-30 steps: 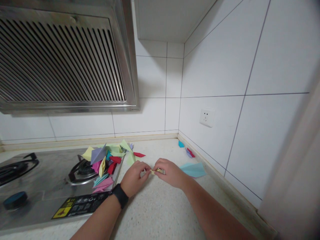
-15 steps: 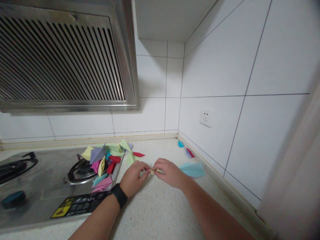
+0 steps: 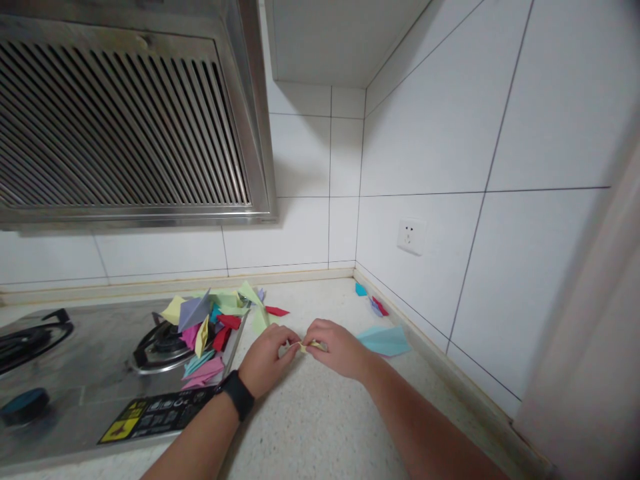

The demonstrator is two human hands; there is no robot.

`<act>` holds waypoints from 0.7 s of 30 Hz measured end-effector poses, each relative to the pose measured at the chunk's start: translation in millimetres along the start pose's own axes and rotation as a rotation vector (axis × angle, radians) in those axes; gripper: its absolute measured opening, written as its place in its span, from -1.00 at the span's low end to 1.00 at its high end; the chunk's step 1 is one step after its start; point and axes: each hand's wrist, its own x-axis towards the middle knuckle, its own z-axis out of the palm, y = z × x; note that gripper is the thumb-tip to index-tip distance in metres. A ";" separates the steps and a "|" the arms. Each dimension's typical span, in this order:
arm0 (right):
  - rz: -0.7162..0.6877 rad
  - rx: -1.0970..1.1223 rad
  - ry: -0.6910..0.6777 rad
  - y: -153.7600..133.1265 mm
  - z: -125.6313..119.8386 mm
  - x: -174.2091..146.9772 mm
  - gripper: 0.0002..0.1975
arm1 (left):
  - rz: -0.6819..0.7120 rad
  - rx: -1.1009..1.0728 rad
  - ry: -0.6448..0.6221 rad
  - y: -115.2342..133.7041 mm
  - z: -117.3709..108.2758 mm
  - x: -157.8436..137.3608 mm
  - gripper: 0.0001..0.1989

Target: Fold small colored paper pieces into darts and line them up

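Between my fingertips, just over the speckled countertop (image 3: 310, 413), is a small folded piece of yellow paper (image 3: 303, 348). My left hand (image 3: 270, 353), with a black watch on its wrist, pinches the paper's left end. At the other end my right hand (image 3: 337, 350) pinches it too, fingers bent over the top. Most of the paper is hidden by the fingers, so its exact folded shape cannot be made out. Beyond my left hand lies a pale green folded paper (image 3: 260, 320), and right of my right hand a light blue folded paper (image 3: 385, 340).
A pile of colourful folded papers (image 3: 203, 327) covers part of the right burner on the gas stove (image 3: 90, 373). Small folded papers (image 3: 377, 305) lie along the right wall. A range hood (image 3: 125, 127) overhangs the stove, and a socket (image 3: 411, 237) is on the tiled wall.
Both hands keep their pinch on the yellow paper, with only slight finger movement. The whole view has shifted a little; the other papers stay where they were.
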 end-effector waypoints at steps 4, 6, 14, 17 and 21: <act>0.002 -0.005 -0.007 0.2 0.1 -0.2 -0.91 | -0.005 0.003 -0.010 -0.6 0.9 0.4 -0.89; 0.000 -0.005 -0.007 0.0 0.0 -0.3 -0.91 | -0.005 0.001 -0.012 -1.1 1.5 0.6 -0.90; 0.001 0.004 -0.010 -1.8 -1.3 0.4 -0.91 | -0.004 0.000 -0.002 -0.9 1.6 0.4 -0.90; 0.004 0.003 -0.016 -2.5 -1.9 0.2 -0.90 | -0.001 -0.003 -0.003 -0.8 1.2 0.6 -0.90; 0.009 -0.004 -0.019 -2.7 -2.9 0.1 -0.88 | 0.001 -0.002 -0.004 -1.2 1.3 0.6 -0.90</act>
